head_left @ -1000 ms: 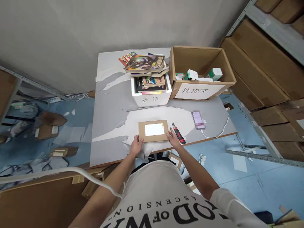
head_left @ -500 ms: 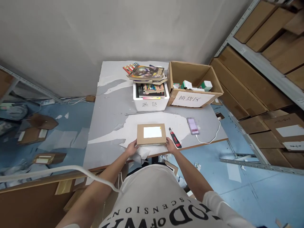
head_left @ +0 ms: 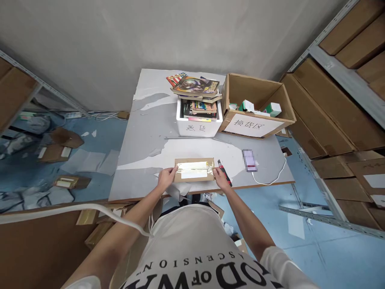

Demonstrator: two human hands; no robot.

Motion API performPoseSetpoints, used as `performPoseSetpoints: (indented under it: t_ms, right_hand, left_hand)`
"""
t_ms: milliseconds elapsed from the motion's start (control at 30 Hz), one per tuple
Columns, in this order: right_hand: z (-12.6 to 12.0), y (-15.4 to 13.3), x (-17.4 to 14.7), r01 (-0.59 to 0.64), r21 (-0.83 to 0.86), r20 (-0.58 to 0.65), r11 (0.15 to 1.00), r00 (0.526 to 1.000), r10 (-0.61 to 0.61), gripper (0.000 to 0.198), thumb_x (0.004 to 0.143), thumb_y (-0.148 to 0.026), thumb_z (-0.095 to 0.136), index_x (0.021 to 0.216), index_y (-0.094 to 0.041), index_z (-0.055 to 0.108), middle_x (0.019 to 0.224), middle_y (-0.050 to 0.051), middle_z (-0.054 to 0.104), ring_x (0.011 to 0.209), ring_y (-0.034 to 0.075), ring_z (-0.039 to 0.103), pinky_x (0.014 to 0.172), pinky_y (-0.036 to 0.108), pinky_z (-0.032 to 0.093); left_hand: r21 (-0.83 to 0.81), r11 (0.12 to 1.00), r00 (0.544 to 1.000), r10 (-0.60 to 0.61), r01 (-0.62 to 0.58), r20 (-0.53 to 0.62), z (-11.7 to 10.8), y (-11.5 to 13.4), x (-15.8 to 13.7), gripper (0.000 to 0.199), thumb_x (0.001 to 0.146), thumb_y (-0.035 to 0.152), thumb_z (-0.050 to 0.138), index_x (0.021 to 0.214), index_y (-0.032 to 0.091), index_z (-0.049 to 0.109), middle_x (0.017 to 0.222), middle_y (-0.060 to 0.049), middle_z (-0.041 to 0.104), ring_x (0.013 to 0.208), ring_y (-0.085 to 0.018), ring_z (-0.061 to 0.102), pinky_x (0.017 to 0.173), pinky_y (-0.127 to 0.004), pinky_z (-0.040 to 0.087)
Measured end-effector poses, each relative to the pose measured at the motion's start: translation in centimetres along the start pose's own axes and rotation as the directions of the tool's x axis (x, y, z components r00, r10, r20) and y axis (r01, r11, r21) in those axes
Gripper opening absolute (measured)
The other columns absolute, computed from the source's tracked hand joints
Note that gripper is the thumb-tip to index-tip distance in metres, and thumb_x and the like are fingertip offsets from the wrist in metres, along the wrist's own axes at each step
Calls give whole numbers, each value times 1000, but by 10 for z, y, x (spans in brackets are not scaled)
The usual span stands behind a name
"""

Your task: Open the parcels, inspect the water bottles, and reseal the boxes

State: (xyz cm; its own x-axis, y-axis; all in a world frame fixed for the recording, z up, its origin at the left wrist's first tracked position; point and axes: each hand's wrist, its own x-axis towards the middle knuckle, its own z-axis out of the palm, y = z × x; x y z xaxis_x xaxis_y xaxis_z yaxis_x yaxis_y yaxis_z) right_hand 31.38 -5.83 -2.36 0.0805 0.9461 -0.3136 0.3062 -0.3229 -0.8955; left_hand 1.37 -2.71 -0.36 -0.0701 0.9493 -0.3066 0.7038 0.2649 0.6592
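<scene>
A small brown cardboard box [head_left: 195, 178] is at the table's front edge, with clear tape and white labels on the side that shows. My left hand [head_left: 167, 177] grips its left end, thumb over the edge. On the right end my right hand [head_left: 221, 177] holds it the same way. Just beyond my right hand lies a red and black box cutter [head_left: 225, 173], partly covered by the fingers. Under the box, crumpled white paper [head_left: 180, 189] hangs at the table edge.
Behind stands a white bin [head_left: 199, 129] piled with books [head_left: 197, 86]. Right of it is a large cardboard box [head_left: 252, 123] holding small green and white boxes. A phone [head_left: 249, 160] on a white cable lies at the right. Shelves with cartons [head_left: 339, 108] line the right side.
The cardboard box has been tipped over between my hands. Its taped side with several label strips now shows instead of the plain face with one white label. The view has shifted slightly.
</scene>
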Motion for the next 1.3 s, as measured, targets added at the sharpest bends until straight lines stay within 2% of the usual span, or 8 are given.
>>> performPoseSetpoints:
  t_ms: [133, 500, 633, 800, 900, 1000, 1133, 1300]
  right_hand:
    - [1, 6, 8, -57, -5, 25, 998, 998, 57, 41, 85, -57, 41, 93, -20, 57, 94, 7, 64, 86, 19, 58, 76, 34, 48]
    - [8, 17, 6, -148, 142, -12, 979, 988, 151, 47, 83, -61, 42, 102, -21, 57, 101, 7, 65, 86, 18, 60, 70, 31, 53]
    - [10, 24, 4, -172, 263, 24, 949, 985, 171, 45, 85, -59, 39, 106, -23, 57, 112, 9, 63, 99, 20, 62, 77, 31, 54]
    - [5, 44, 9, -143, 234, 59, 962, 989, 133, 44, 80, -46, 51, 118, -23, 56, 123, 11, 60, 107, 21, 61, 92, 38, 50]
    - [4, 53, 9, -100, 216, 99, 971, 992, 80, 58, 69, -32, 65, 125, -24, 52, 131, 10, 55, 113, 23, 59, 99, 42, 45]
    - [9, 56, 8, -45, 206, 169, 978, 986, 10, 67, 64, -26, 70, 128, -24, 50, 134, 10, 54, 117, 24, 56, 104, 43, 41]
    - [14, 49, 8, -35, 224, 201, 974, 980, -11, 64, 67, -29, 68, 128, -23, 49, 134, 10, 54, 121, 24, 54, 105, 43, 40]
    - [1, 25, 11, 19, 240, 248, 971, 965, -81, 48, 79, -41, 57, 123, -22, 53, 126, 10, 61, 115, 22, 58, 101, 38, 43]
  left_hand:
    - [-13, 998, 998, -56, 56, 15, 10, -2, 8, 56, 84, 60, 41, 78, 16, 74, 76, -7, 72, 73, -21, 63, 62, -26, 39]
    - [-364, 928, 995, -101, 86, -24, 24, -21, 7, 52, 80, 58, 47, 78, 13, 72, 80, -7, 72, 84, -22, 64, 70, -27, 45]
    - [-497, 863, 995, -103, 92, 6, 27, -29, 2, 44, 75, 51, 55, 87, 12, 72, 90, -9, 73, 92, -23, 64, 80, -30, 49]
    - [-610, 789, 996, -32, 80, 89, 30, -47, -4, 52, 63, 43, 68, 104, 11, 69, 114, -14, 68, 107, -28, 62, 98, -42, 45]
    - [-576, 816, 989, 48, 43, 142, 33, -59, -9, 65, 55, 41, 74, 112, 12, 67, 118, -14, 66, 113, -32, 58, 102, -45, 41]
    - [-489, 872, 979, 107, -9, 172, 37, -63, -13, 61, 60, 45, 73, 112, 14, 67, 114, -12, 68, 112, -33, 59, 100, -45, 43]
    - [-401, 915, 982, 111, -41, 153, 39, -57, -14, 49, 68, 53, 64, 98, 14, 71, 99, -11, 73, 99, -32, 64, 89, -42, 49]
    - [-303, 947, 980, 153, -109, 126, 24, -36, -10, 45, 78, 53, 53, 91, 14, 71, 90, -7, 73, 86, -25, 64, 79, -32, 49]
